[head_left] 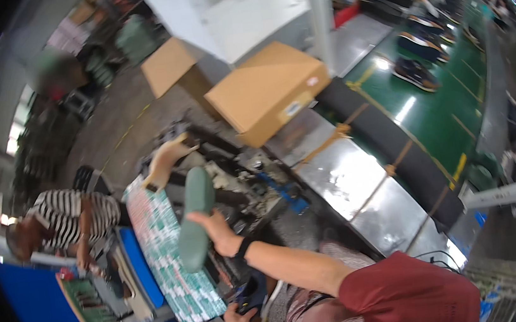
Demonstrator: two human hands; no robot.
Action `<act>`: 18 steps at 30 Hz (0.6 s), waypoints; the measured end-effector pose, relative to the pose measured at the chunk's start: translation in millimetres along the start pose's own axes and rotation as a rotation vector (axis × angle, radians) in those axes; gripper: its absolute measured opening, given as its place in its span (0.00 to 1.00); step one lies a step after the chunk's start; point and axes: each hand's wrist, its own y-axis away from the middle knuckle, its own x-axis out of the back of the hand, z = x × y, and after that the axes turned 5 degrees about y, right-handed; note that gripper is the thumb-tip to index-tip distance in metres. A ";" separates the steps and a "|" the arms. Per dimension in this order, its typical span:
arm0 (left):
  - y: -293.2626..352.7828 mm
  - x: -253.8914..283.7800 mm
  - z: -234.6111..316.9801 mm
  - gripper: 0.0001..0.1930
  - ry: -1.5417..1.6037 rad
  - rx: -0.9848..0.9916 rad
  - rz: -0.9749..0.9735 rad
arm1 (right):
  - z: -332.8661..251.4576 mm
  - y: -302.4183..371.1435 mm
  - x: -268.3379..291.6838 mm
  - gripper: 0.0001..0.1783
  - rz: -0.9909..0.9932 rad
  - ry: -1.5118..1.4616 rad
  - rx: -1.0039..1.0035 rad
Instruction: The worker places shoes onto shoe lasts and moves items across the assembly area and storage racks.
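Observation:
My right hand (218, 231), with a black band at the wrist, is closed around the middle of a green insole (197, 193). The insole is held up over the edge of a worktable covered with a green and white patterned sheet (170, 260). Lower in the head view, my left hand (238, 321), wearing a metal watch, is closed on a dark blue shoe (251, 294) with a pale sole. Its fingers are partly hidden by the shoe. Beyond the insole lies a beige, sole-shaped piece (168, 163) at the sheet's far end.
A closed cardboard box (268, 91) rests on a metal surface (351, 172) ahead. Several dark shoes (415, 73) lie on a green conveyor (431, 116) at the right. A person in a striped shirt (69, 211) works at the left beside a blue-edged bench (139, 266).

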 end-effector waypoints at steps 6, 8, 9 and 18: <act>-29.8 -59.4 11.2 0.23 0.086 -0.012 0.008 | -103.5 62.3 26.0 0.55 -0.519 0.367 -0.120; -56.2 -71.4 27.5 0.26 0.008 -0.165 0.071 | -131.5 78.4 46.7 0.60 -0.592 0.498 0.106; -75.6 -76.3 26.3 0.27 0.050 -0.156 0.048 | -142.9 87.3 59.4 0.62 -0.608 0.574 0.227; -194.0 -159.7 214.1 0.22 0.052 -0.691 0.011 | -212.8 212.8 302.3 0.64 0.735 1.366 0.446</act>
